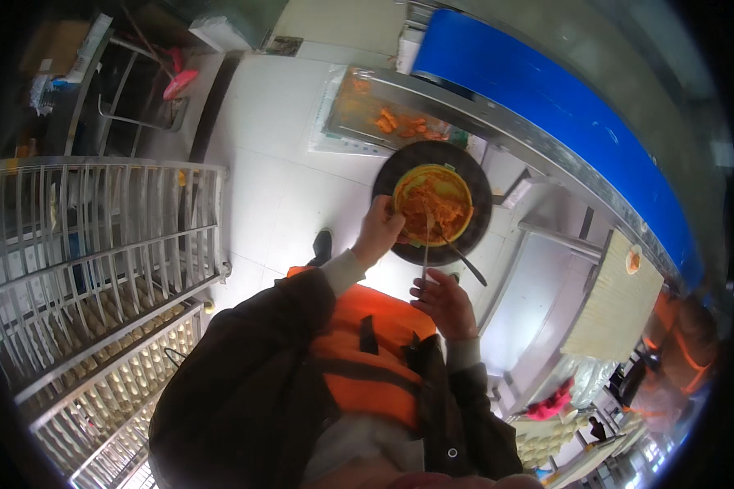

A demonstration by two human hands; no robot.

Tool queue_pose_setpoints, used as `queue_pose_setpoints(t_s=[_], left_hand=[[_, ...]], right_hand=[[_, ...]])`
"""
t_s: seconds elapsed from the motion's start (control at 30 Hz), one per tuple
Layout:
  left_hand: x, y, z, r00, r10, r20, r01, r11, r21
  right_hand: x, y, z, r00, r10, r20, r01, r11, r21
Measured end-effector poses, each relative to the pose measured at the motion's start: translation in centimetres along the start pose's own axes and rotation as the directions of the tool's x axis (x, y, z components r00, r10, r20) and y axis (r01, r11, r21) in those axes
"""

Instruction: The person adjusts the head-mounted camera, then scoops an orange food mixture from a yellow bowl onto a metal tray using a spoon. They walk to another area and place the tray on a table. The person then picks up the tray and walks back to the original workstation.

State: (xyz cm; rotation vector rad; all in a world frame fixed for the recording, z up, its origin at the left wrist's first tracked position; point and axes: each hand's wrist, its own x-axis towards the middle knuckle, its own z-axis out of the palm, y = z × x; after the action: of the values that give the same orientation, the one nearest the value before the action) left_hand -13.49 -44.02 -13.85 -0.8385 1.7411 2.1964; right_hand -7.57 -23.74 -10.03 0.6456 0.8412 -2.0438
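A yellow round bowl [440, 173] holds an orange-red chunky filling [427, 195] and sits over a wide dark round surface [482, 195]. My left hand [379, 229] grips the bowl's left rim, some of its fingers hidden behind the edge. Between the fingers of my right hand [448, 302] is the thin handle of a utensil [427, 253], its far end in the filling. A second utensil with a dark handle [468, 264] leans over the bowl's lower right rim, untouched by either hand.
Beyond the bowl lies a metal tray [367, 113] with orange pieces. A blue conveyor belt [538, 98] runs along the upper right. Metal racks [116, 232] with rows of pale pieces stand at left. At right are a pale board [611, 299] and another person [679, 342].
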Motion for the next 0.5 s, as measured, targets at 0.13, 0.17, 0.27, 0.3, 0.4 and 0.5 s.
queue_pose_setpoints(t_s=[0.13,0.17,0.27,0.3,0.4,0.5], left_hand=[[1.9,3.0,-11.7,0.995,0.047,-0.089,-0.043,0.998,0.052],[2.1,3.5,-14.1,0.990,0.068,-0.124,-0.053,0.991,0.121],[3.1,4.7,-20.0,0.977,0.079,-0.199,-0.056,0.991,0.118],[3.5,5.0,-21.4,0.973,0.077,-0.216,-0.057,0.993,0.099],[4.9,5.5,-24.3,0.968,0.060,-0.245,-0.047,0.997,0.061],[7.0,6.3,-25.7,0.977,0.035,-0.209,-0.035,0.999,0.002]], right_hand=[[6.6,4.8,9.9,0.999,0.036,0.004,-0.036,0.998,-0.055],[7.8,5.8,11.9,0.998,0.046,-0.035,-0.050,0.993,-0.107],[11.8,8.5,17.3,0.983,-0.112,-0.143,0.024,0.860,-0.510],[13.0,8.8,18.6,0.981,-0.147,-0.123,0.047,0.806,-0.590],[15.9,9.4,21.2,0.929,-0.365,-0.056,0.183,0.586,-0.790],[18.4,9.0,22.9,0.857,-0.511,0.063,0.311,0.416,-0.854]])
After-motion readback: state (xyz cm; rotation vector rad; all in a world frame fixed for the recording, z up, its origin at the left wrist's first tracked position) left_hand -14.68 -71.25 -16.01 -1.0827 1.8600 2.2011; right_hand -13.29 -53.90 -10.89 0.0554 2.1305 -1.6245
